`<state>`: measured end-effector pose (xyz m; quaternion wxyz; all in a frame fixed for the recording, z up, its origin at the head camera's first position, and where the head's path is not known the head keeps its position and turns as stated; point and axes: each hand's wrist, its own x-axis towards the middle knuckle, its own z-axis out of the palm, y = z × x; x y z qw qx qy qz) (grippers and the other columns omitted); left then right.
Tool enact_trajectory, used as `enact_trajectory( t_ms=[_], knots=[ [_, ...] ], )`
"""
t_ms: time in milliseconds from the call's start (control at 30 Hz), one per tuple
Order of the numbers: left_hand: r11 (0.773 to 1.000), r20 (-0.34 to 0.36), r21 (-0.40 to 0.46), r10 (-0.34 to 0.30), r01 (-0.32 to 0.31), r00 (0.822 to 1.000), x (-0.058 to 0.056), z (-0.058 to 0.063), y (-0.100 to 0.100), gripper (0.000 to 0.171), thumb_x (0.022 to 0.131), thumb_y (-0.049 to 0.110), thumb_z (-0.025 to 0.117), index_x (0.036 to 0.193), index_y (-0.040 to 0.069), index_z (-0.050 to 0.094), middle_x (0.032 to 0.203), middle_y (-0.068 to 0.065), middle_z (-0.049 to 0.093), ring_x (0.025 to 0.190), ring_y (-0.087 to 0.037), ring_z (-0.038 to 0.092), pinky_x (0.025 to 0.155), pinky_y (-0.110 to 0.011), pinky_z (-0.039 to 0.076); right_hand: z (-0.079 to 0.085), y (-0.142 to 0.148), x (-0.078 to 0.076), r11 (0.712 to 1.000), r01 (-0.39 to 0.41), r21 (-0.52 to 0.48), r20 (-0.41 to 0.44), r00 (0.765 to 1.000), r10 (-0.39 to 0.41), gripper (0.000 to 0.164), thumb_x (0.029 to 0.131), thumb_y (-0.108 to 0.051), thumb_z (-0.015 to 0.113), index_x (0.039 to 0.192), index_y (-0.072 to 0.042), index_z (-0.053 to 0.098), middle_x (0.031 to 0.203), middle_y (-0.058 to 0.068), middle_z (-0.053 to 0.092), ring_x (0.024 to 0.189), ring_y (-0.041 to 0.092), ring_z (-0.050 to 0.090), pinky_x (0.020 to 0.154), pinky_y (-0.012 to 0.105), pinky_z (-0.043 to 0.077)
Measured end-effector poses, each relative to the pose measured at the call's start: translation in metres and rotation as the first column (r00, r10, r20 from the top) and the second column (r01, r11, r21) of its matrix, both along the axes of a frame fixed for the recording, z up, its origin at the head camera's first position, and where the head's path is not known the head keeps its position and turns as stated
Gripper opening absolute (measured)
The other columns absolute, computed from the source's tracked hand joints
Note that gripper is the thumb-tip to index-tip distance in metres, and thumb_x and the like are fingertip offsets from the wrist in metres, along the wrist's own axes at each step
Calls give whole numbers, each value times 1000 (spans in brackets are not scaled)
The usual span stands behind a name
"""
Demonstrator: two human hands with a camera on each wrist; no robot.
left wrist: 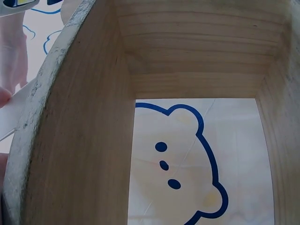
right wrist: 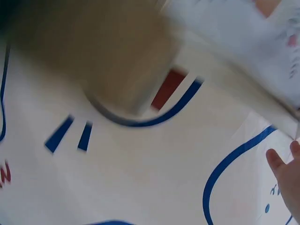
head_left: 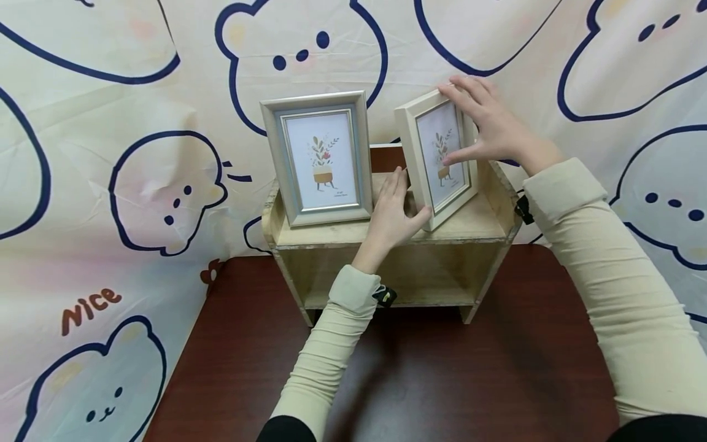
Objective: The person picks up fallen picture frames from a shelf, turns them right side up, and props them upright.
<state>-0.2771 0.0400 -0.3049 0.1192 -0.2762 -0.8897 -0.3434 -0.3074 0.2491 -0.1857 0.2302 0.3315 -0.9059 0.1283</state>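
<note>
A cream picture frame (head_left: 440, 153) with a potted-plant print stands turned at an angle on the right of a small wooden shelf (head_left: 320, 235). My right hand (head_left: 491, 126) holds it by its upper right side, fingers at the top edge and thumb in front of the picture. At its lower left edge, my left hand (head_left: 393, 212) holds the frame, thumb near the bottom corner and fingers along the side. The right wrist view shows part of this frame (right wrist: 255, 84) and some fingertips (right wrist: 275, 159). A second, grey-and-silver picture frame (head_left: 320, 159) stands upright on the shelf's left.
Below the shelf top is an open compartment (head_left: 431, 276), its wooden inside wall (left wrist: 89, 117) seen close in the left wrist view. The shelf stands on a dark red-brown table (head_left: 431, 380). Behind hangs a cloth (head_left: 166, 184) printed with cartoon bears.
</note>
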Motion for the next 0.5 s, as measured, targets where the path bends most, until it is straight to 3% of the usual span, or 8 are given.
enact_trajectory(
  t_ms=[233, 500],
  knots=[
    [1000, -6, 10, 0, 0, 1000, 1, -1, 1, 80, 84, 40, 52, 144, -2, 17, 151, -13, 13, 138, -25, 9, 110, -31, 7, 2, 6, 2, 999, 10, -47, 128, 992, -4, 108, 60, -20, 85, 146, -13, 20, 151, 12, 8, 136, 31, 9, 106, 53, 13],
    [999, 32, 43, 2, -3, 999, 2, -1, -1, 80, 85, 42, 50, 145, 2, 16, 151, -10, 9, 138, -19, 5, 110, -30, 8, 4, 7, 4, 994, -13, -113, 167, 986, 31, 101, 62, -7, 83, 144, -12, 24, 149, 10, 11, 130, 33, 23, 87, 57, 41]
  ],
)
